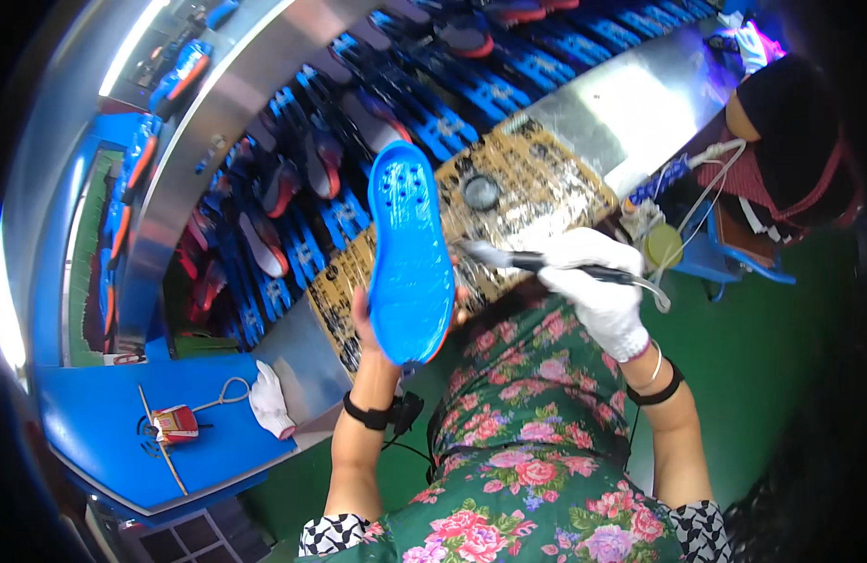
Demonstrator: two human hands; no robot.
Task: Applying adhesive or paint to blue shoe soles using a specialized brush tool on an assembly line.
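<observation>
My bare left hand (363, 321) grips a bright blue shoe sole (411, 267) by its lower sides. The sole's hollow, glossy inner face is turned up, with a group of small holes at its far end. In a white knit glove, my right hand (598, 281) is closed round a brush (486, 253) with a black handle. A pale tube shows at the handle's rear. The brush's greyish tip points left, beside the sole's right edge; whether they touch I cannot tell.
Tape-covered brown cardboard (546, 178) lies beyond my hands, bearing a dark round dish (481, 192). Behind it, a rack (490, 94) holds several blue soles and shoe uppers. A blue table (95, 413) at left carries a white glove (268, 402) and red box (176, 425). Another person (790, 141) sits at right.
</observation>
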